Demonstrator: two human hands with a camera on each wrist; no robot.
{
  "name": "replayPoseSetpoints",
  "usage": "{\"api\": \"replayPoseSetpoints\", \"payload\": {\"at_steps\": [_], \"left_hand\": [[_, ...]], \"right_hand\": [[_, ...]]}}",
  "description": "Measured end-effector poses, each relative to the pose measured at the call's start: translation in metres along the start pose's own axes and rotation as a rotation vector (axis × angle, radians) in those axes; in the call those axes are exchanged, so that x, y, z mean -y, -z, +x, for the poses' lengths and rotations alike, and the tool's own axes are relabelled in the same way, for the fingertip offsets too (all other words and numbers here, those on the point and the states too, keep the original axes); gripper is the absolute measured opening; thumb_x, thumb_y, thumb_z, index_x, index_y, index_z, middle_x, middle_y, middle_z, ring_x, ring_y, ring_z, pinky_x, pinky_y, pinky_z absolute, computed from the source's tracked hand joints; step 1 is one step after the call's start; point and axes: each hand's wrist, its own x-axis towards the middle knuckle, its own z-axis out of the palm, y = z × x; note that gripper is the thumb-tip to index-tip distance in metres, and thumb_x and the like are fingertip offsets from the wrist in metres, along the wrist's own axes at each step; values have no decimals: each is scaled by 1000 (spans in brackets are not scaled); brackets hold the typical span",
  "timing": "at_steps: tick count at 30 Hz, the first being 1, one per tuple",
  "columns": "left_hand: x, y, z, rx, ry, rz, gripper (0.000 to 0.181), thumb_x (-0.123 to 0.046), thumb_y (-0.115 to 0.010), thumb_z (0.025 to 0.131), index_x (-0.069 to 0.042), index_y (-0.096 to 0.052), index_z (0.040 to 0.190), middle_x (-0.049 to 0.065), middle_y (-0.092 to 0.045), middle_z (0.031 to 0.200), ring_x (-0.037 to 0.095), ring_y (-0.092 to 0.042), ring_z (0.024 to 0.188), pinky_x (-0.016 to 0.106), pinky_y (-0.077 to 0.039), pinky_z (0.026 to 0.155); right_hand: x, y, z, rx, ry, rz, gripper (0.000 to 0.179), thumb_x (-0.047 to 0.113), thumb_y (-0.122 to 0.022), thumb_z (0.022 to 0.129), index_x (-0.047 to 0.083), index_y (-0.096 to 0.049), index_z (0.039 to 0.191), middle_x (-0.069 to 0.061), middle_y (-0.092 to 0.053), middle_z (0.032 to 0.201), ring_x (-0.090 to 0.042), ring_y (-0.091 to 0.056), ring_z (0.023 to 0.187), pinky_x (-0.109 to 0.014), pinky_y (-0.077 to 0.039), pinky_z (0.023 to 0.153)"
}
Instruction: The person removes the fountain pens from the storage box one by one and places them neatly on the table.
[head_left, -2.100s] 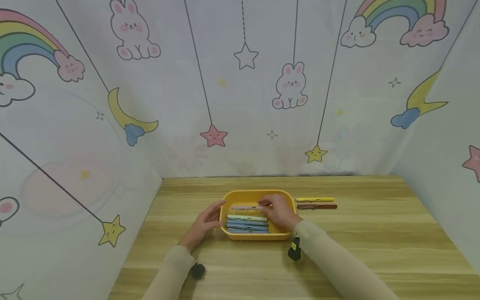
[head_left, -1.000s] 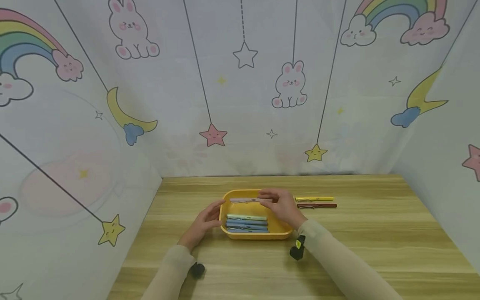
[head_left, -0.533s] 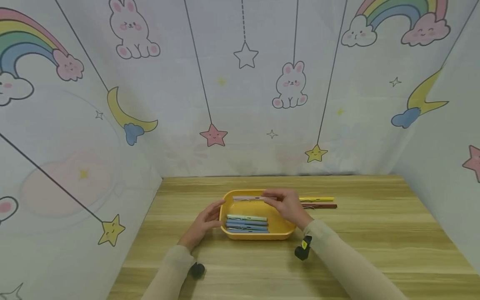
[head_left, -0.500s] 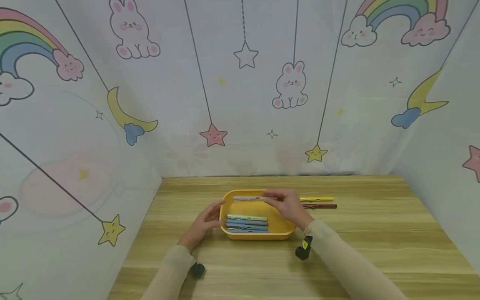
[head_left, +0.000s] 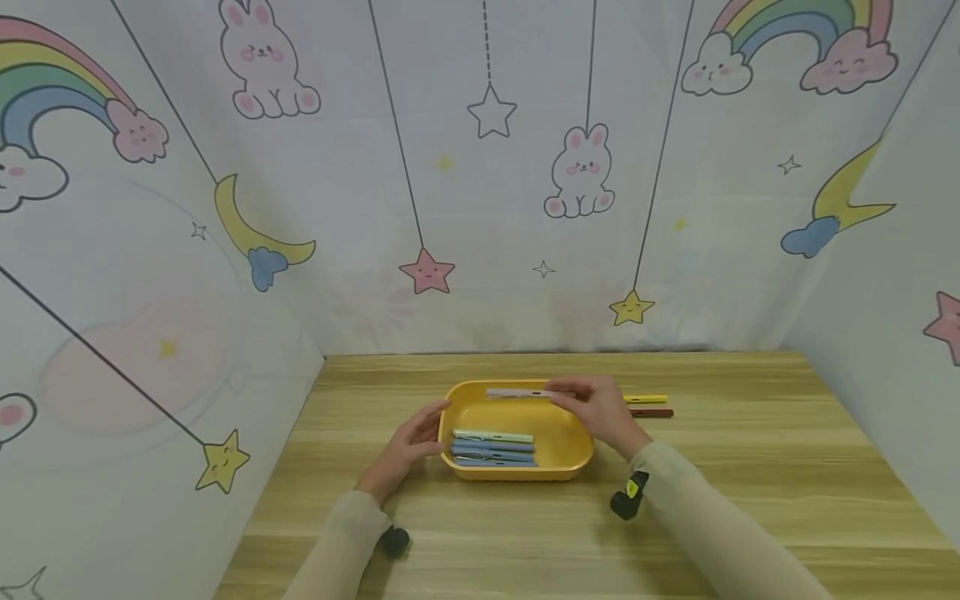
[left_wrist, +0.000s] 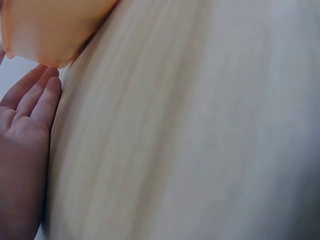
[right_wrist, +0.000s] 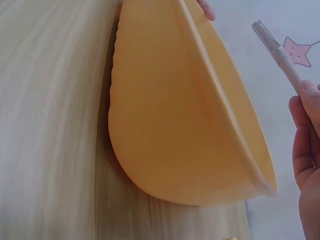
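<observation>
My right hand pinches a pale pink-lilac pen by its right end, over the back right of a yellow tray. In the right wrist view the pen is raised beyond the tray rim, its metal clip end pointing away from the hand. My left hand rests against the tray's left end, its fingers extended along the wall in the left wrist view. A light green pen and several blue pens lie side by side in the tray's front left.
Right of the tray, a yellow pen and a dark red pen lie on the wooden table, partly hidden behind my right hand. A patterned cloth wall stands along the table's back edge.
The right hand has carried the pale pen from the tray's middle to the back, then rightward, now covering the left ends of the yellow and dark red pens. The left hand has stayed put.
</observation>
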Motion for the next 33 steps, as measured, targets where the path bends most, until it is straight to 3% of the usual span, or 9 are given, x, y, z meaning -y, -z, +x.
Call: {"api": "replayPoseSetpoints", "payload": {"at_steps": [8,12,16,22,27,33], "left_hand": [[1,0,0,3,-2,-1,68,-8,-67,101,-17,-39,162,20,-38,166,39,-41,151,31,-38,117],[1,-1,0,1,11,-6,68,-8,-67,101,-17,-39,162,20,-38,165,39,-42,150,36,-37,119],[2,-1,0,-2,14,-3,68,-8,-67,101,-17,-39,163,21,-38,165,39,-42,150,39,-36,120],[0,-1,0,-11,17,-2,68,-9,-68,101,-19,-40,162,18,-39,165,37,-42,150,39,-36,120],[0,-1,0,-3,5,-9,68,-7,-67,101,-15,-39,162,22,-37,166,40,-40,151,49,-32,122],[0,-1,0,0,-1,-17,68,-6,-66,101,-13,-38,163,24,-37,165,42,-39,151,55,-29,123]], "right_hand": [[-5,16,-4,-37,12,-9,24,20,-82,93,8,-82,114,-6,-80,110,-15,-75,92,-25,-61,76],[-8,26,-8,-45,-14,6,23,22,-82,93,11,-82,113,-6,-80,110,-22,-76,91,-37,-64,71],[-12,35,-11,-52,-54,32,28,24,-80,95,9,-80,118,-7,-80,111,-21,-77,92,-44,-64,74],[-18,48,-16,-83,-67,77,33,17,-79,96,2,-76,125,-14,-79,114,-17,-77,95,-37,-64,78],[-23,60,-20,-127,-92,55,33,18,-79,96,3,-76,125,-14,-79,114,-9,-75,90,-29,-62,71],[-27,72,-23,-165,-85,61,35,23,-82,94,4,-77,122,-11,-80,112,-10,-76,88,-33,-63,69]]}}
